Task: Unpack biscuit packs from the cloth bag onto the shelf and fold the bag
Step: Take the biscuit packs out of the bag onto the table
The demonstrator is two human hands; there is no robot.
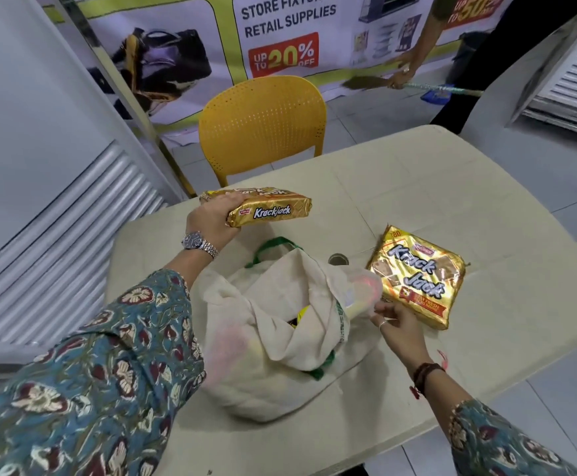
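A cream cloth bag (280, 338) with green handles sits open on the beige table (452, 201), with more packs showing inside it. My left hand (211, 218) grips a gold Krackjack biscuit pack (273, 209) above the table's far left part. A second gold Krack Jack pack (417, 276) lies flat on the table to the right of the bag. My right hand (397, 324) pinches the bag's right rim, just beside that lying pack.
A yellow plastic chair (263, 125) stands behind the table. White slatted shelving (57, 228) runs along the left. At the back right, another person sweeps the floor with a broom (366, 82) before a printed banner (280, 29).
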